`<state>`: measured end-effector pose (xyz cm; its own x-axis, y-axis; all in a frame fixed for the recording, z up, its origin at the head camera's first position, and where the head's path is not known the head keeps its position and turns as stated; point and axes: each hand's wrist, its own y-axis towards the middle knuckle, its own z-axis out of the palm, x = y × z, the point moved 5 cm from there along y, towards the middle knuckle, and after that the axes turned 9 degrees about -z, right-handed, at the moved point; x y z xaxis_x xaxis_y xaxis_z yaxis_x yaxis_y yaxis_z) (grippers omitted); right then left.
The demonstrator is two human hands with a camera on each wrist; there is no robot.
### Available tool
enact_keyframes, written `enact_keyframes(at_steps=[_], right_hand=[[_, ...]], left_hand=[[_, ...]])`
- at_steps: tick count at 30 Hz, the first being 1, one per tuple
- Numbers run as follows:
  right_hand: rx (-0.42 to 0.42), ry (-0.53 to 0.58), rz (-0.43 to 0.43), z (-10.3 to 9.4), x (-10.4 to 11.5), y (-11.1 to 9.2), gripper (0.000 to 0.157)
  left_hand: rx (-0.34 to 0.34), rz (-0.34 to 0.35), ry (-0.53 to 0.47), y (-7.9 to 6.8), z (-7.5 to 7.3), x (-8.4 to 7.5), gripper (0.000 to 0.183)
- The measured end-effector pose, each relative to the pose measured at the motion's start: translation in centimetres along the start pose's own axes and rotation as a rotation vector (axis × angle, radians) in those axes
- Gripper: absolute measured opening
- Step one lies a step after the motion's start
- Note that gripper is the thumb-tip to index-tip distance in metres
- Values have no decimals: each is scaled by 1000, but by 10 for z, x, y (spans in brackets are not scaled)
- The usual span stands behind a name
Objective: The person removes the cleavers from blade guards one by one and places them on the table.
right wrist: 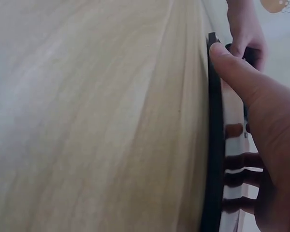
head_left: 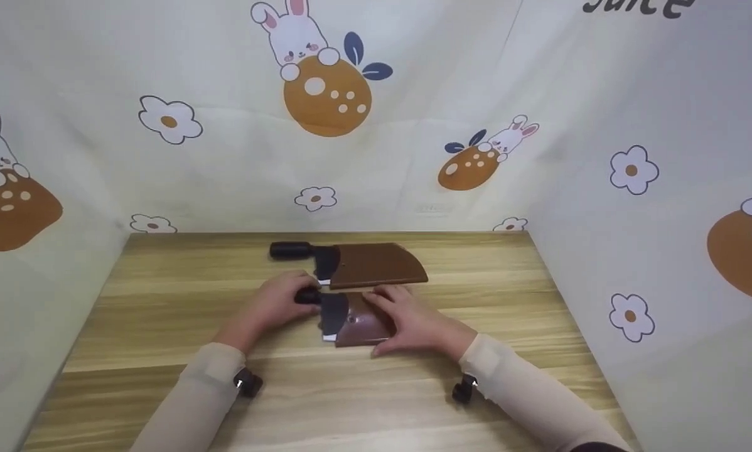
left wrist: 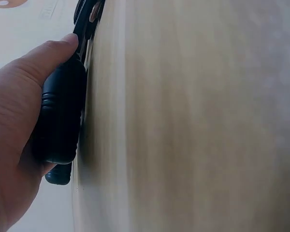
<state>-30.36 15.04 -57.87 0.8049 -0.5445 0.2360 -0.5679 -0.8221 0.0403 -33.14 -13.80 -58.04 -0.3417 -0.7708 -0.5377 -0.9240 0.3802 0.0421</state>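
Two cleavers in brown sheaths lie one behind the other on the wooden table, handles to the left. My left hand [head_left: 282,300] grips the black handle [left wrist: 63,111] of the near cleaver, its thumb along the handle's front end. Across the near cleaver's glossy sheath [head_left: 365,329] lies my right hand [head_left: 417,321], holding it with the thumb at the lower edge and the fingers toward the upper edge. A snap stud and a sliver of bare blade show near the handle end. Behind, the far cleaver [head_left: 376,263] rests untouched in its larger matte sheath.
A pale cloth [head_left: 401,163] printed with rabbits, oranges and flowers walls in the back and both sides of the wood-grain table [head_left: 181,270]. Small black devices [head_left: 248,383] sit on both wrists, over light sleeves.
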Motion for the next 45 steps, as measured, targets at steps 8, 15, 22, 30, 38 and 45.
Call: enact_keyframes(at_steps=[8,15,22,30,38,45], right_hand=[[-37,-44,-48,5,-2,6,123],[-50,-102,-72,3,2,9,118],[-71,-103,-74,-11,6,2,113],[-114,-78,-94,-25,14,-11,111],[-124,-89,-87,-36,19,-16,113],[-129,-100,-76,-42,24,-17,115]], left_hand=[[3,60,52,4,-3,-6,30],[42,98,112,0,-9,-8,27],[22,150,182,-3,-16,-16,24],[-118,275,310,-8,-21,-28,24],[-256,350,354,-10,-27,-36,28],[-313,392,324,-16,-32,-40,29]])
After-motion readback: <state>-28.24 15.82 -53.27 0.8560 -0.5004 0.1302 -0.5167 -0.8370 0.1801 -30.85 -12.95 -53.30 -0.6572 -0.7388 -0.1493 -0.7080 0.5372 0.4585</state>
